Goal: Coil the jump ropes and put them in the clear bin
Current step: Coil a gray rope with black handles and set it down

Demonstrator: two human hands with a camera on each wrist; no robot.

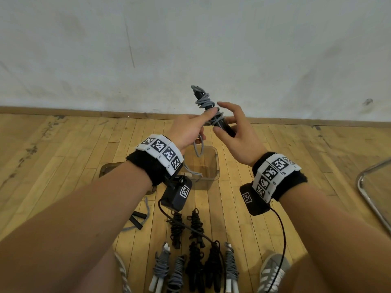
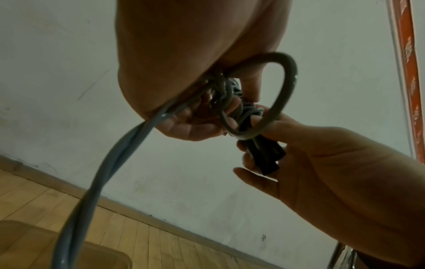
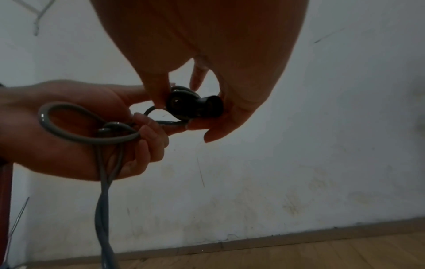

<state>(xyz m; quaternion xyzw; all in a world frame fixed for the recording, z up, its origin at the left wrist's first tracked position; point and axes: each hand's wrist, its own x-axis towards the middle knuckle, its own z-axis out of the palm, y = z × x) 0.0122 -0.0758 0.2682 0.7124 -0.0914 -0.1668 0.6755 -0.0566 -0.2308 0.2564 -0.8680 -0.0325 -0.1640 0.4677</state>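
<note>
Wooden plank floor (image 1: 275, 166), running up to a pale wall. On it: a clear bin (image 1: 208, 166) near the wall; a row of coiled jump ropes, black ones (image 1: 196, 227) in the middle, grey ones (image 1: 161, 265) at the sides; loose black handles (image 1: 137, 218) with grey cord to the left; a chrome tube frame (image 1: 368, 193) at right.

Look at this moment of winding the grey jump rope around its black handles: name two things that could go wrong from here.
1. The right hand holds the black handles with several fingers spread, so the bundle might slip and the wound turns loosen.
2. The left hand holds a loose loop of grey jump rope whose twisted tail hangs towards the clear plastic bin; it may snag on the rim or kink.
</note>
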